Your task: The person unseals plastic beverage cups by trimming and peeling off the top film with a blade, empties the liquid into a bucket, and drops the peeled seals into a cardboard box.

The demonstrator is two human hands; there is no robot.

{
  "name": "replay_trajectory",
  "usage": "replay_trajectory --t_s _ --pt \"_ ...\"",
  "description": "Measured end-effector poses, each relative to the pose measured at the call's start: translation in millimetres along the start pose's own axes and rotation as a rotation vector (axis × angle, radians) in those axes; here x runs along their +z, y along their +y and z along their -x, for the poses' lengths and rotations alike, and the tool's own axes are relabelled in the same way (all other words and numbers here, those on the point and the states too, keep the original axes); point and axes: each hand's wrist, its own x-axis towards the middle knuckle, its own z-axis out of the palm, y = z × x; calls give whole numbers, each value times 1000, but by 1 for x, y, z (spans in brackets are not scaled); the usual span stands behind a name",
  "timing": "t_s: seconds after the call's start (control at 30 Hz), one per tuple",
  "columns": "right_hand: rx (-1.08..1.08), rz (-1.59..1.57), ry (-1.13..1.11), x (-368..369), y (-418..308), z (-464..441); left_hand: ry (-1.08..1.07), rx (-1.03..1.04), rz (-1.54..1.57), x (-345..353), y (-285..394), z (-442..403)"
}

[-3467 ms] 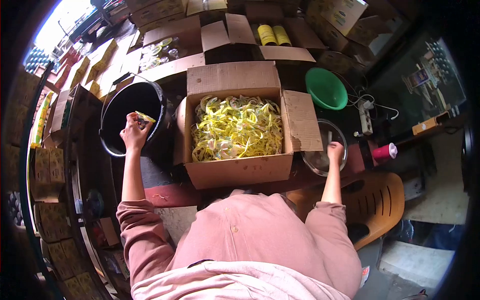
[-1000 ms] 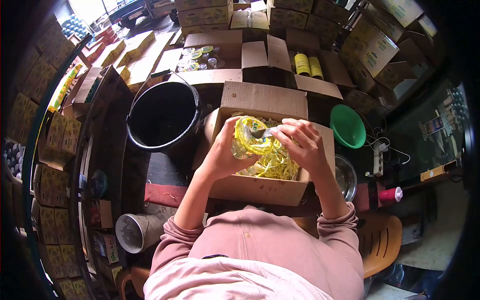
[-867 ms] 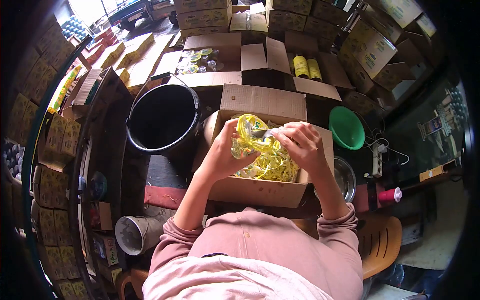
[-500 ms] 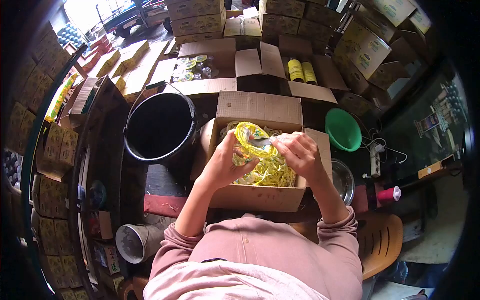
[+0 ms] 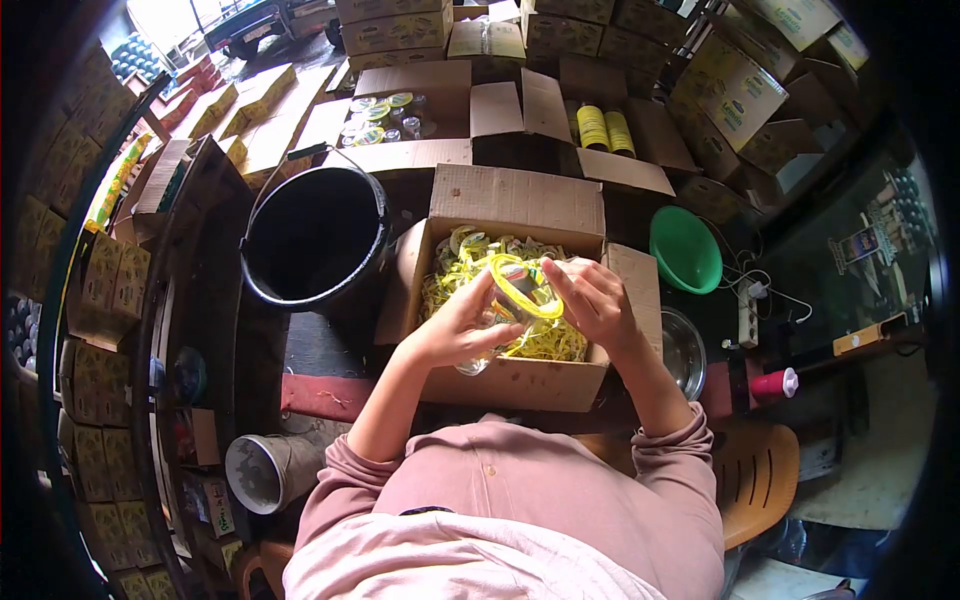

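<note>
My left hand (image 5: 460, 325) is wrapped round a clear plastic cup (image 5: 474, 366), tilted with its mouth toward the right. A yellow printed band (image 5: 545, 310) rings the cup's rim. At the far side of that rim, my right hand (image 5: 595, 300) is closed, thumb against curled fingers. A grey knife blade (image 5: 515, 286) shows faintly by the cup's mouth; its handle is hidden in the right hand. Both hands are above an open cardboard box (image 5: 515, 390) holding a tangle of yellow and clear plastic strips (image 5: 450, 275).
A black bucket (image 5: 385, 240) stands left of the box. To the right are a green bowl (image 5: 685, 250), a metal bowl (image 5: 683, 350), a power strip (image 5: 748, 315) and a pink spool (image 5: 770, 386). Behind, open cartons hold clear cups (image 5: 385, 120) and yellow rolls (image 5: 605, 130).
The cup has turned, so its clear side and base now show below my left hand. The loose yellow strip over the rim has left the hands, and the blade shows less.
</note>
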Motion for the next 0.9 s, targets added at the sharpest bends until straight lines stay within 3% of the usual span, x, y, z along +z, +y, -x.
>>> replay_trajectory --t_s 0.17,0.27,0.3,0.43,0.53,0.57,0.67,0.9 --pt "1 -71 41 4 -1 5 -108 -150 196 -5 -5 3" --pt "-9 -107 54 5 -3 3 -265 -296 590 -9 -20 3" --pt "-13 -124 58 5 -4 1 -453 -289 754 -12 -27 -3" --pt "17 -134 66 8 -3 0 -348 -336 886 -13 -36 2" --pt "24 -94 61 7 -1 1 -102 -132 501 -14 -39 3" --pt "18 -75 53 5 1 1 -150 -180 366 -21 -40 0" --pt "22 -49 21 4 6 4 -71 -215 239 -9 -6 -2" --pt "5 -14 -23 1 6 8 75 -35 -90 1 -8 -3"
